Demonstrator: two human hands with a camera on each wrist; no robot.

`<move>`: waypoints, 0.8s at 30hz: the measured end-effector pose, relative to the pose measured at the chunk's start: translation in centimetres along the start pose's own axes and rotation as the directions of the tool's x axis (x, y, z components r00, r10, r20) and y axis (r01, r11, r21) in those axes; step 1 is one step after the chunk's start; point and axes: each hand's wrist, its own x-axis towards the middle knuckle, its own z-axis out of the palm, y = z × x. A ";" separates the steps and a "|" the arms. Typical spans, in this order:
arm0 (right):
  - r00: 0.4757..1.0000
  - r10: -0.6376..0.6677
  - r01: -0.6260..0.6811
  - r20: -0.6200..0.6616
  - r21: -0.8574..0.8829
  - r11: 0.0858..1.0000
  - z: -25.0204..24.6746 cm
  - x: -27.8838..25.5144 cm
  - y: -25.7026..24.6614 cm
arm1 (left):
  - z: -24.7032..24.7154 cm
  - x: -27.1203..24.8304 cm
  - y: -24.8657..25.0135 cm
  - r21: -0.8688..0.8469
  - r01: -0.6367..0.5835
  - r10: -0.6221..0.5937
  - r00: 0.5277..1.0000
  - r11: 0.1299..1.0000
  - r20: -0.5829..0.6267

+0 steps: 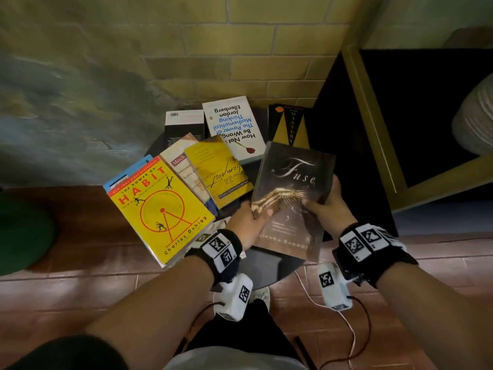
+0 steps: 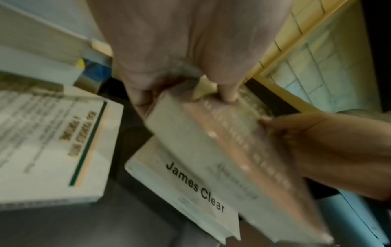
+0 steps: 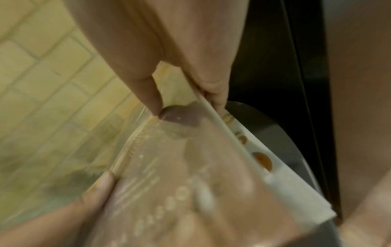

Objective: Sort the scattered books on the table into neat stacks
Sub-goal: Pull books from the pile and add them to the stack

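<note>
The person holds the brown book titled "Fuse" (image 1: 292,193) with both hands above the small dark round table (image 1: 269,265), at about 3 o'clock from the middle of the table. The left hand (image 1: 249,222) grips its left long edge, thumb on the cover and fingers below. The right hand (image 1: 326,201) grips the right edge in the same way; in the right wrist view the thumb (image 3: 148,93) presses on the cover and the fingers curl under the page block.

The book looks like a thick paperback: probably moderate in weight, stiff enough when closed, with a glossy cover that may slide a little. A grip on the two long edges, as now, seems the safest, because it keeps the pages shut.

Farther away, at 9 o'clock, lies the yellow "Habit" book (image 1: 162,209) over a blue one; next the yellow cursive-title book (image 1: 218,169), the white "How Not to Be Wrong" book (image 1: 233,126) at 12 o'clock and the black and gold book (image 1: 289,124) at 1 o'clock.

Under the held book a white "James Clear" book (image 2: 190,192) shows only in the left wrist view. Both wrist views are blurred, and the overlapping books hide each other, so their number cannot be told.
</note>
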 end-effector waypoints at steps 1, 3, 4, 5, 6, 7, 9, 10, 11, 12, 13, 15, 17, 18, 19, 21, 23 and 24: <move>0.999 0.035 -0.036 -0.025 -0.037 0.999 0.2 0.4 0.5 | 0.6 0.5 -0.3 0.044 0.012 -0.013 0.999 0.999 0.032; 0.995 0.072 -0.077 -0.065 -0.076 0.994 0.6 1.6 1.8 | 1.5 1.3 -0.4 0.136 0.079 -0.094 0.990 0.988 0.108; 0.994 0.077 -0.083 -0.072 -0.095 0.992 0.9 1.9 2.2 | 1.9 1.8 -0.5 0.189 0.107 -0.132 0.983 0.976 0.124; 0.994 0.081 -0.089 -0.077 -0.108 0.990 1.0 2.4 2.5 | 2.1 2.2 -0.6 0.248 0.132 -0.164 0.980 0.960 0.112; 0.993 0.087 -0.097 -0.080 -0.122 0.988 1.2 2.8 2.7 | 2.2 2.4 -0.6 0.288 0.165 -0.194 0.978 0.943 0.076; 0.992 0.099 -0.109 -0.080 -0.136 0.985 1.3 3.0 2.7 | 2.3 2.6 -0.6 0.309 0.190 -0.207 0.978 0.932 0.024; 0.988 0.130 -0.142 -0.081 -0.162 0.977 1.5 3.5 2.7 | 2.4 2.7 -0.2 0.244 0.235 -0.232 0.972 0.941 -0.042; 0.986 0.145 -0.158 -0.087 -0.173 0.972 1.6 3.7 2.6 | 2.3 2.7 0.1 0.179 0.244 -0.238 0.970 0.953 -0.053; 0.983 0.157 -0.172 -0.092 -0.175 0.969 1.8 4.0 2.6 | 2.3 3.0 0.2 0.123 0.244 -0.239 0.970 0.962 -0.054; 0.982 0.162 -0.176 -0.095 -0.172 0.969 2.0 4.3 2.7 | 2.3 3.3 0.3 0.088 0.246 -0.243 0.969 0.965 -0.046; 0.984 0.152 -0.166 -0.094 -0.163 0.973 2.2 4.5 2.8 | 2.4 3.5 0.4 0.079 0.240 -0.238 0.971 0.967 -0.040; 0.984 0.154 -0.166 -0.086 -0.154 0.974 2.4 5.0 2.7 | 2.5 3.4 0.4 0.074 0.244 -0.243 0.970 0.967 -0.023; 0.983 0.174 -0.181 -0.059 -0.160 0.970 2.2 5.1 2.6 | 2.8 2.9 0.1 0.054 0.242 -0.243 0.970 0.969 0.004; 0.983 0.179 -0.183 -0.041 -0.157 0.970 2.1 5.2 2.6 | 2.9 2.7 -0.2 0.052 0.236 -0.237 0.971 0.970 0.020; 0.985 0.169 -0.170 -0.023 -0.156 0.973 1.9 5.3 2.7 | 3.0 2.6 -0.5 0.054 0.226 -0.228 0.973 0.973 0.033; 0.988 0.152 -0.150 -0.004 -0.165 0.975 1.6 5.1 2.8 | 3.0 2.6 -0.9 0.045 0.206 -0.208 0.977 0.978 0.050; 0.993 0.121 -0.120 -0.007 -0.193 0.974 1.7 5.3 2.8 | 2.8 2.7 -0.9 0.034 0.187 -0.188 0.981 0.982 0.049; 0.994 0.113 -0.112 -0.011 -0.206 0.972 1.7 5.5 2.8 | 2.7 2.8 -0.8 0.037 0.183 -0.184 0.982 0.982 0.045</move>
